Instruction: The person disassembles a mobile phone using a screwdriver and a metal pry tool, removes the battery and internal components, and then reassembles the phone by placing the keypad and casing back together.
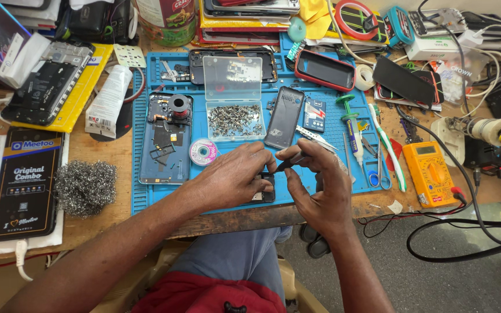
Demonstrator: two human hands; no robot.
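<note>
on the near edge of a blue mat (146, 200), the left hand (227, 177) presses a small dark phone part (265, 194) flat, fingers curled over it, likely to steady it. just right, the right hand (320, 188) pinches a thin dark tool (290, 163), tip angled at the part between both hands.

We see a matt blue rubbery mat (146, 200) on a worn, bare wooden desk (111, 156). Shiny metal screws (234, 120) fill a clear glossy plastic box (232, 78). Beside it, we have a coarse, tangled steel wool pad (84, 185), a dark matt plastic phone back (284, 117) and an orange plastic multimeter (430, 173).
</note>
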